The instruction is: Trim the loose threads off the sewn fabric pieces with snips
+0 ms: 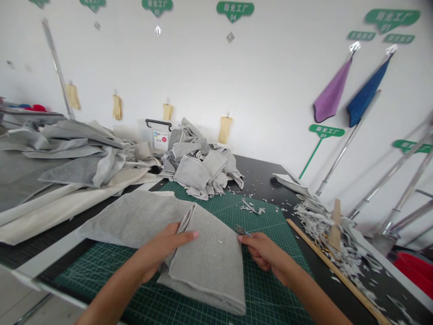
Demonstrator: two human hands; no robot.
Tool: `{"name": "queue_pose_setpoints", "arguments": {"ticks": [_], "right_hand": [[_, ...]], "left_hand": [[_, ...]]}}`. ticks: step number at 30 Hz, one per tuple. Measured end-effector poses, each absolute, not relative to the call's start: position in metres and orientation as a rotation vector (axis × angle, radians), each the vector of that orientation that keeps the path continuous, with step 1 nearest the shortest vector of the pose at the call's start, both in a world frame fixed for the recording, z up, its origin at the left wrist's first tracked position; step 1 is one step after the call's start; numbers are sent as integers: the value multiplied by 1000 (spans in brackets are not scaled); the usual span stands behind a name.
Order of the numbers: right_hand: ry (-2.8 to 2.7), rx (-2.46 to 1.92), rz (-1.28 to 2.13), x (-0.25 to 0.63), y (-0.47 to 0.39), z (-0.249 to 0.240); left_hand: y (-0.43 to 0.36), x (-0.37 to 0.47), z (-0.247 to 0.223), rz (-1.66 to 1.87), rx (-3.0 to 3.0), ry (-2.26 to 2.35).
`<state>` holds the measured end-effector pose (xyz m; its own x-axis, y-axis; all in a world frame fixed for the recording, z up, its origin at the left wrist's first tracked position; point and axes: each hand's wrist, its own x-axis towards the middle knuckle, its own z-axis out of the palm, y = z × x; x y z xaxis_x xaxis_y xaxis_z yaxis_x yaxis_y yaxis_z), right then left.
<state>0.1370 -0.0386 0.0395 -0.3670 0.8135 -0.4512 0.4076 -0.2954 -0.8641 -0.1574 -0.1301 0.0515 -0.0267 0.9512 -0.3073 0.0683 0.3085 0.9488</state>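
Observation:
A folded piece of grey felt-like cloth [211, 257] lies on the green cutting mat [270, 289], its long end stretching away to the left. My left hand [171, 246] grips the cloth at its upper left fold, thumb on top and fingers tucked under the layer. At the cloth's right edge, my right hand [262, 248] is closed on small blue-handled snips [242, 231], whose metal tips point up and left. Most of their handle is hidden in the fingers. A small white scrap [220, 242] sits on top of the cloth.
Behind the mat is a heap of grey cloth pieces [199, 167], beside a clear plastic box [159, 137]. Long cloth lengths [67, 149] are piled at left. On the right, a wooden strip [338, 271] borders shredded scraps [352, 257]. Cloths and gloves hang on the wall.

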Motion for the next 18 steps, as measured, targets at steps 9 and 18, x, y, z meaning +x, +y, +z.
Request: {"name": "queue_pose_setpoints", "arguments": {"ticks": [9,18], "right_hand": [[-1549,-1473,1771,139,-38,40],[-1518,-1453,1856,144,-33,37]], "left_hand": [[-127,-167,53,1117,783,1205],[-98,-244,100,1719,571,1258]]}}
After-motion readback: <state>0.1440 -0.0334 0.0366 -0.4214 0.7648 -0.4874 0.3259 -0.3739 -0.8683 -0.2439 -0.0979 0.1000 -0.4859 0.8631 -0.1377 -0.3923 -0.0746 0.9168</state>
